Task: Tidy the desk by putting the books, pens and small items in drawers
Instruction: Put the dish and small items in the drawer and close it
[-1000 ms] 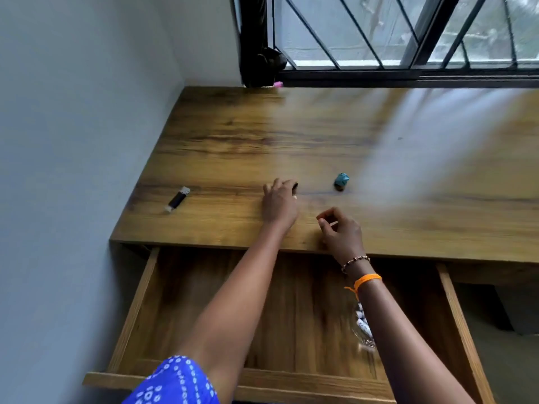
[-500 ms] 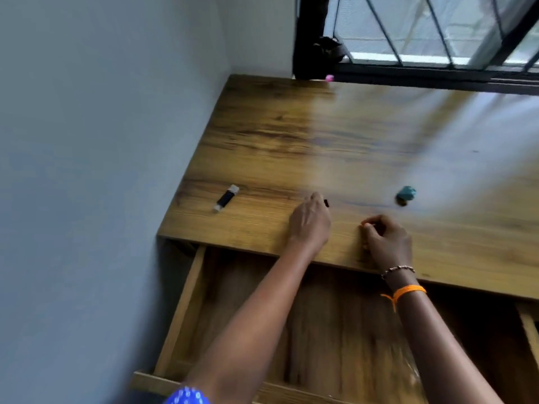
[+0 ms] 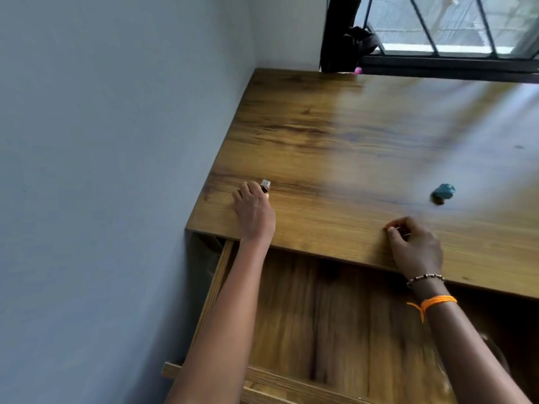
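A left hand [image 3: 253, 212] curls its fingers over a small black-and-white item [image 3: 265, 186] near the desk [image 3: 364, 135] corner, only the item's tip showing. The right hand [image 3: 415, 247] pinches something tiny, too hidden to identify. A blurred teal object [image 3: 443, 192] lies apart. The open drawer [image 3: 335, 322] below is motion-blurred.

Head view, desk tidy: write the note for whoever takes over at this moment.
Left hand: fingers closing on the small black-and-silver item near the desk's left edge.
Right hand: curled, pinching something small and thin on the desk; too small to identify.
Teal item lies loose on the desk.
Drawer below is open.
Left: drop held items in, collect the teal item, shut the drawer.
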